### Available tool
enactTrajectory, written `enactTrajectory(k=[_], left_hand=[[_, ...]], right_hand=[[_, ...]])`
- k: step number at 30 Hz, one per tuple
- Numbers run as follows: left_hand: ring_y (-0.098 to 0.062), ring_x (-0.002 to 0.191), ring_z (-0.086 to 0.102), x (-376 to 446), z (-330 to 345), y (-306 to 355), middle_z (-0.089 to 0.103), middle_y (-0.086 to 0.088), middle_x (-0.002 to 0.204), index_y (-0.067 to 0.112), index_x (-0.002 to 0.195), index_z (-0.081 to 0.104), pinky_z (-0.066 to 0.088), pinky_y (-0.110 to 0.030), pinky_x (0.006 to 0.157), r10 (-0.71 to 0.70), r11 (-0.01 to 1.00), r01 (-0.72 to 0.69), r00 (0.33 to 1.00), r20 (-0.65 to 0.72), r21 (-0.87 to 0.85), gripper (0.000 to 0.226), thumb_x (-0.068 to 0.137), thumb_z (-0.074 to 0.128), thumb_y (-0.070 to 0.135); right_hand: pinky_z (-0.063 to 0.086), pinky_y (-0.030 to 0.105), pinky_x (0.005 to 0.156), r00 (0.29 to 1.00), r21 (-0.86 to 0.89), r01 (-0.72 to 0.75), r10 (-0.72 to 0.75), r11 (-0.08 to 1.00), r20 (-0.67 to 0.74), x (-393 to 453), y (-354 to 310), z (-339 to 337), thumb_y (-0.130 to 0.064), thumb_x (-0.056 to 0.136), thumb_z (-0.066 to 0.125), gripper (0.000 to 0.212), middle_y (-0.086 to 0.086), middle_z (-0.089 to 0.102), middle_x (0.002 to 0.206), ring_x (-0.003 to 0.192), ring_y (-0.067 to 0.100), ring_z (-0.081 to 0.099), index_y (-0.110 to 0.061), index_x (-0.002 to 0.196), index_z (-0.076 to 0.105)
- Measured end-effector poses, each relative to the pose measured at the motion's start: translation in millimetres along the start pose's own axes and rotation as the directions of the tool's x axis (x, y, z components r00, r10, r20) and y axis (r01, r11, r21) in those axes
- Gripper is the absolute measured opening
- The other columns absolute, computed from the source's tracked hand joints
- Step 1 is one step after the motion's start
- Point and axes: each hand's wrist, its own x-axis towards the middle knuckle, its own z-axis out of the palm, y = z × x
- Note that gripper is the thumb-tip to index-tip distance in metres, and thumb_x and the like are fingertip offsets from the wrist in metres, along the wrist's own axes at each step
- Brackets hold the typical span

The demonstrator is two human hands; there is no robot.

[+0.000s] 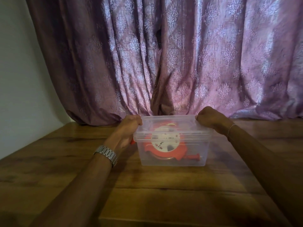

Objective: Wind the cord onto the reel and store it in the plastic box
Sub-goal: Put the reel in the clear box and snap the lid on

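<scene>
A clear plastic box (172,158) stands on the wooden table with its clear lid (170,122) on top. Through the wall I see an orange cord reel (165,149) with a white round label, lying inside, its orange handle (194,157) pointing right. The cord itself is not clearly visible. My left hand (127,128) grips the lid's left edge, fingers curled over the rim. At the lid's far right corner, my right hand (211,119) has its fingers closed over the edge.
The wooden table (147,194) stretches toward me, with a seam between two tops near the front. A purple patterned curtain (164,63) hangs right behind the box, touching the table. A pale wall (19,79) is at the left.
</scene>
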Motion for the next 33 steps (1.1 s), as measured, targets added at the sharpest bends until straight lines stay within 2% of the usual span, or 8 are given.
enactTrajectory(k=[2, 10, 15, 22, 24, 27, 29, 33], left_hand=[[-0.036, 0.098, 0.062, -1.1, 0.5, 1.5, 0.064, -0.026, 0.113, -0.005, 0.111, 0.066, 0.052, -0.038, 0.071, 0.009, 1.000, -0.009, 1.000, -0.002, 0.026, 0.027, 0.091, 0.047, -0.006], [-0.028, 0.075, 0.062, -3.7, -4.2, -6.8, 0.070, -0.026, 0.100, -0.004, 0.109, 0.070, 0.046, -0.029, 0.052, 0.015, 0.991, -0.020, 0.999, 0.039, 0.133, 0.027, 0.094, 0.047, 0.000], [-0.039, 0.090, 0.068, -5.9, -2.6, -11.7, 0.070, -0.030, 0.113, 0.003, 0.107, 0.071, 0.050, -0.045, 0.075, 0.040, 0.987, -0.045, 0.998, 0.039, 0.152, 0.027, 0.097, 0.046, 0.003], [-0.020, 0.062, 0.060, -2.6, -1.7, -11.1, 0.069, -0.016, 0.087, -0.001, 0.106, 0.071, 0.043, -0.019, 0.041, 0.052, 0.980, -0.049, 0.999, -0.012, 0.195, 0.025, 0.097, 0.048, 0.005], [-0.019, 0.056, 0.059, -1.0, -3.0, -11.6, 0.068, -0.014, 0.084, 0.001, 0.103, 0.071, 0.040, -0.020, 0.038, 0.036, 0.976, -0.031, 0.999, -0.020, 0.213, 0.024, 0.097, 0.050, 0.009], [-0.028, 0.075, 0.065, 2.0, -6.5, -11.3, 0.069, -0.016, 0.095, 0.008, 0.110, 0.067, 0.049, -0.033, 0.058, -0.018, 0.979, 0.013, 1.000, 0.022, 0.202, 0.023, 0.096, 0.050, 0.015], [-0.029, 0.082, 0.063, 1.0, -7.5, -12.6, 0.067, -0.013, 0.096, 0.012, 0.113, 0.063, 0.047, -0.036, 0.064, -0.061, 0.989, 0.055, 0.997, 0.039, 0.136, 0.024, 0.095, 0.051, 0.021], [-0.024, 0.066, 0.060, -6.2, -13.4, -20.0, 0.070, -0.010, 0.078, 0.013, 0.096, 0.074, 0.051, -0.030, 0.055, -0.251, 0.967, 0.254, 0.964, 0.092, -0.028, 0.035, 0.078, 0.071, 0.043]], right_hand=[[0.037, 0.027, 0.053, 1.000, -0.015, -0.012, 0.012, 1.000, 0.014, -0.1, 1.1, -0.9, -0.011, 0.091, 0.050, 0.029, 0.022, 0.060, 0.080, 0.064, 0.025, 0.052, 0.013, 0.085, 0.064], [0.037, 0.020, 0.040, 0.998, -0.154, -0.006, 0.015, 0.988, 0.057, -4.5, -0.1, -0.1, -0.021, 0.096, 0.047, 0.023, 0.011, 0.057, 0.081, 0.063, 0.021, 0.054, -0.002, 0.088, 0.057], [0.038, 0.025, 0.049, 0.998, -0.209, 0.024, -0.011, 0.978, 0.064, -6.9, 1.5, 5.2, -0.022, 0.100, 0.039, 0.029, 0.016, 0.057, 0.093, 0.072, 0.024, 0.056, 0.001, 0.094, 0.058], [0.058, 0.040, 0.048, 0.990, -0.206, -0.069, 0.093, 0.976, 0.110, -8.1, -8.8, -2.4, -0.021, 0.098, 0.042, 0.026, 0.020, 0.058, 0.099, 0.073, 0.039, 0.065, 0.002, 0.101, 0.054], [0.058, 0.041, 0.048, 0.987, -0.158, -0.090, 0.110, 0.983, 0.120, -9.6, -9.5, -4.2, -0.021, 0.098, 0.042, 0.028, 0.019, 0.059, 0.098, 0.074, 0.038, 0.065, 0.004, 0.105, 0.055], [0.059, 0.051, 0.055, 0.966, 0.110, -0.171, 0.145, 0.979, 0.215, -18.4, 2.7, -1.8, -0.027, 0.098, 0.043, 0.028, 0.017, 0.062, 0.101, 0.081, 0.039, 0.067, -0.008, 0.110, 0.060], [0.058, 0.055, 0.064, 0.893, 0.391, -0.371, 0.209, 0.842, 0.398, -26.4, 17.8, 0.2, -0.046, 0.094, 0.046, 0.038, 0.014, 0.068, 0.098, 0.084, 0.036, 0.068, -0.016, 0.112, 0.060], [0.056, 0.038, 0.062, 0.794, 0.498, -0.548, 0.230, 0.672, 0.563, -30.4, 40.7, -0.7, -0.069, 0.073, 0.065, 0.074, 0.012, 0.064, 0.096, 0.077, 0.025, 0.066, -0.012, 0.120, 0.058]])
